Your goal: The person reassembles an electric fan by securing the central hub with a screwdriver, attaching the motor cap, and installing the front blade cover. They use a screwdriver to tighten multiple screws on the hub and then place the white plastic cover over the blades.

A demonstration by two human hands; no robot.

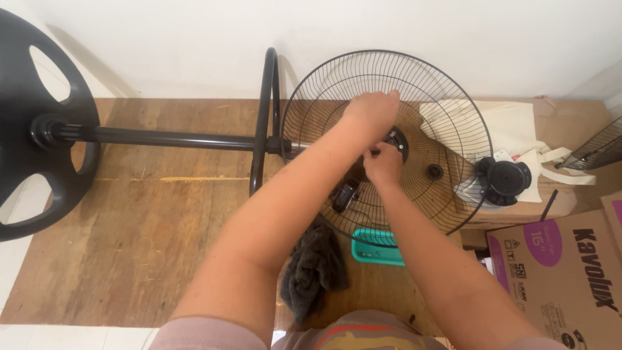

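A black stand fan lies on its side on a wooden table (149,214). Its round wire guard (447,110) faces me, with the black motor hub (396,139) at its middle. My left hand (370,111) reaches over the guard and rests on its centre, fingers curled by the hub. My right hand (383,162) is just below, pinching a small part at the hub; I cannot make out that part. The fan's pole (168,138) runs left to a round black base (39,123).
A dark grey rag (314,269) and a teal plastic tray (379,249) lie near the front edge. A black round cap (505,180) sits on a cream cloth bag (518,129) at the right. A printed cardboard box (564,279) stands at the lower right.
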